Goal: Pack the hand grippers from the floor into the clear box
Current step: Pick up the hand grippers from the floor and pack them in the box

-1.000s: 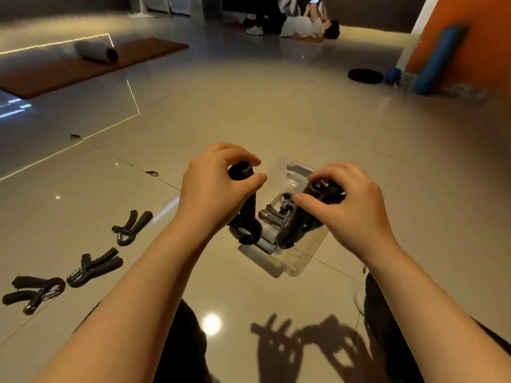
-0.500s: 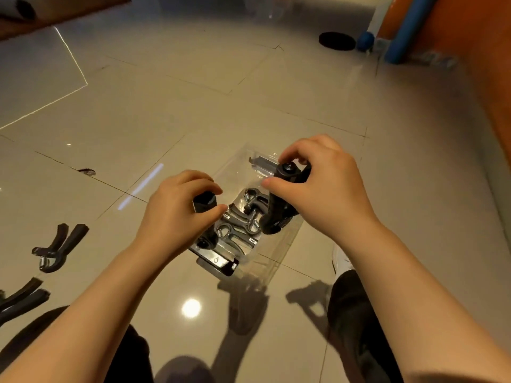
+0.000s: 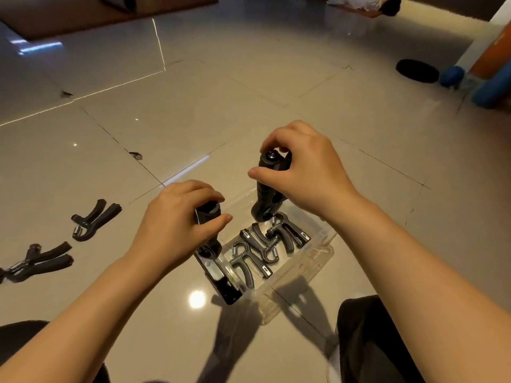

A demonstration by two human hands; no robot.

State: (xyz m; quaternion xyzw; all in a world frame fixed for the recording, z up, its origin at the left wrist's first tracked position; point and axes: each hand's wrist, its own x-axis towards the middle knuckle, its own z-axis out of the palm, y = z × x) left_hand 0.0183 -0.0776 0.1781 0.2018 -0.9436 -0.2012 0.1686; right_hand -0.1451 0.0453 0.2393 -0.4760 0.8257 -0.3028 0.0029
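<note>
A clear box (image 3: 318,261) sits on the tiled floor in front of me with several grey hand grippers (image 3: 265,247) lying inside. My left hand (image 3: 177,225) is closed on the top of a black hand gripper (image 3: 208,217) standing upright at the box's left end. My right hand (image 3: 307,167) pinches another black hand gripper (image 3: 265,194) by its upper end and holds it upright over the far side of the box. Two more black hand grippers lie on the floor at the left, one (image 3: 94,219) nearer the box and one (image 3: 41,261) at the frame's edge.
A black flat piece (image 3: 221,280) leans at the box's near-left corner. A brown mat (image 3: 91,12) lies far left, a black disc (image 3: 417,71) and blue rolls (image 3: 489,92) far right. A person lies at the far back. My knees frame the bottom.
My right hand has lifted its gripper higher above the box. My left hand stays on its gripper at the box's left end. The view has swung back left, showing the floor grippers again.
</note>
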